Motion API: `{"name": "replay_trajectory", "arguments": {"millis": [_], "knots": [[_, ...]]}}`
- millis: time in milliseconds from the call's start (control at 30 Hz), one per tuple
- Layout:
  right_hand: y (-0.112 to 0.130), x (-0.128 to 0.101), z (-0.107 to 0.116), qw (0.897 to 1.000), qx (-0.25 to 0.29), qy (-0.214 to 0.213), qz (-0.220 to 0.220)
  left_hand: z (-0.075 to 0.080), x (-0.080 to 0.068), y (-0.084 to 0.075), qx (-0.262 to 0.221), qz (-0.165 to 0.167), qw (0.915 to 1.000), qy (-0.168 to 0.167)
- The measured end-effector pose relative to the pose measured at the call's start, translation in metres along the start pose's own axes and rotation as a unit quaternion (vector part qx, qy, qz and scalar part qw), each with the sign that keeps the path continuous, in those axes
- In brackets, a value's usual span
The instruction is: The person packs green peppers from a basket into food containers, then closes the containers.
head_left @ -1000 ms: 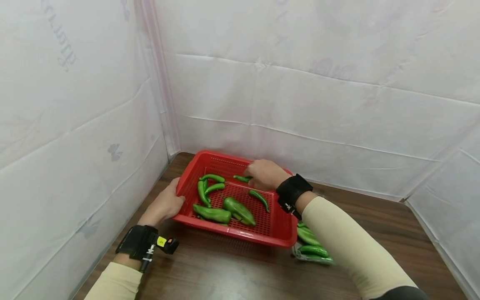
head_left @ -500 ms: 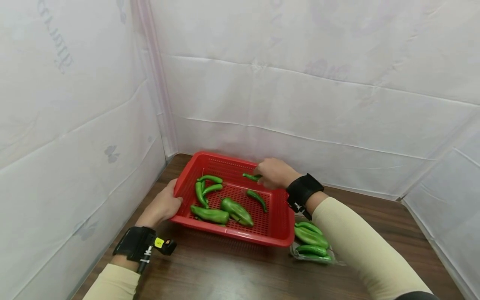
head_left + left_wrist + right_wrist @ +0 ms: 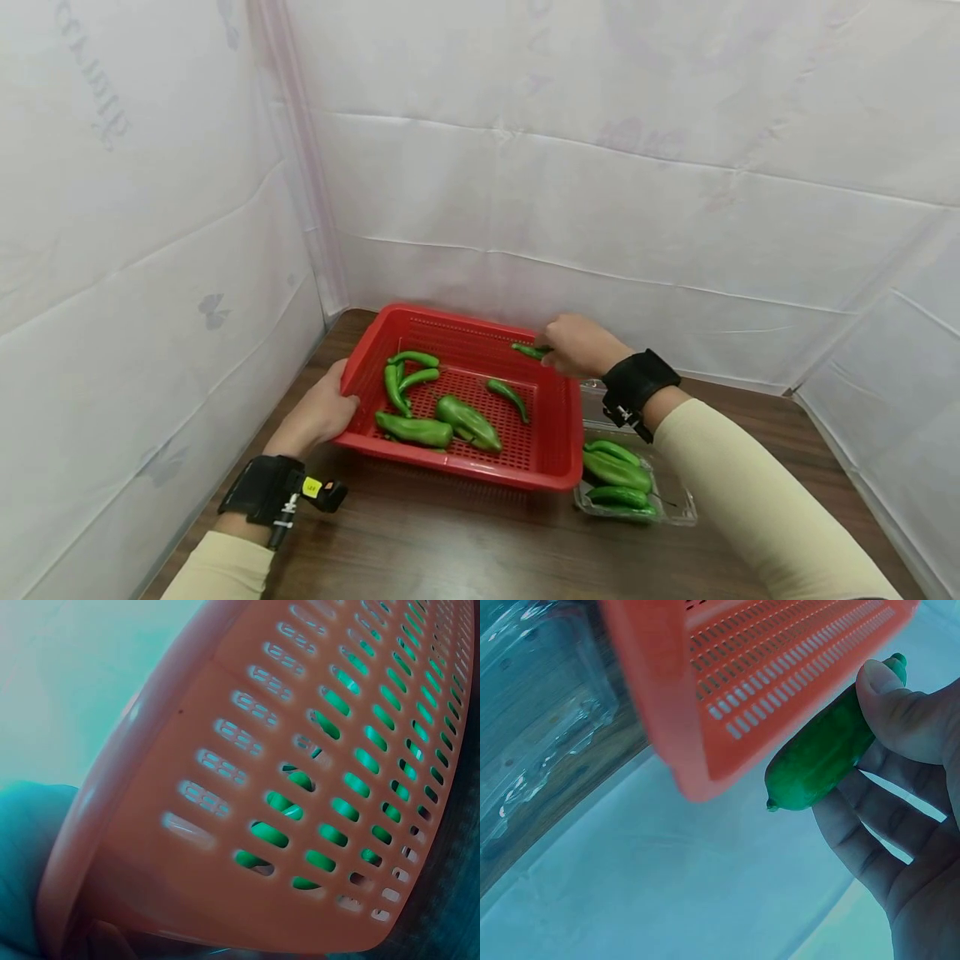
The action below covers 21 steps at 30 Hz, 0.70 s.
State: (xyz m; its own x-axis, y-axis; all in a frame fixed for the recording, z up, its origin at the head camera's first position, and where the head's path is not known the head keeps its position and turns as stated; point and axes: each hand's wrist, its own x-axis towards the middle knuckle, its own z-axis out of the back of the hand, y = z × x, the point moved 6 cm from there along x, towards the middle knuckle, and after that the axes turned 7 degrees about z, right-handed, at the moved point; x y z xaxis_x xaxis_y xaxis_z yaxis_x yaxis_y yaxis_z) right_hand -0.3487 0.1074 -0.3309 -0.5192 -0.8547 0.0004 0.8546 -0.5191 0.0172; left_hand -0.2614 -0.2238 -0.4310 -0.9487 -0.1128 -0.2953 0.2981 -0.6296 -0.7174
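Pinching one green pepper [image 3: 528, 350] in my right hand [image 3: 576, 345] at frame centre, above the red basket [image 3: 551, 454] rim. Left hand [image 3: 318, 412] grips the basket's left edge. Six peppers remain inside; several already lie in the clear tray [image 3: 675, 500] lower right.

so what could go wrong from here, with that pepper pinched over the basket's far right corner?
1. The right hand pinches the green pepper only between thumb and fingertips, right at the red basket's rim; it might slip and fall outside.
2. The clear tray of peppers sits tight against the basket's right side, so the right arm crossing above it could knock it.
3. The left hand grips the basket's left edge; a tug could shift it.
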Motion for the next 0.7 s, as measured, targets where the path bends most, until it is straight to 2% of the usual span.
{"name": "replay_trajectory", "arguments": {"millis": [333, 700], "knots": [[-0.01, -0.023, -0.001, 1.0, 0.017, -0.018, -0.003, 0.001, 0.0, 0.002, 0.002, -0.002, 1.0, 0.003], [-0.027, -0.048, -0.002, 0.998, 0.032, -0.02, -0.046, 0.004, 0.001, 0.004, 0.007, 0.002, 1.0, 0.004]]}}
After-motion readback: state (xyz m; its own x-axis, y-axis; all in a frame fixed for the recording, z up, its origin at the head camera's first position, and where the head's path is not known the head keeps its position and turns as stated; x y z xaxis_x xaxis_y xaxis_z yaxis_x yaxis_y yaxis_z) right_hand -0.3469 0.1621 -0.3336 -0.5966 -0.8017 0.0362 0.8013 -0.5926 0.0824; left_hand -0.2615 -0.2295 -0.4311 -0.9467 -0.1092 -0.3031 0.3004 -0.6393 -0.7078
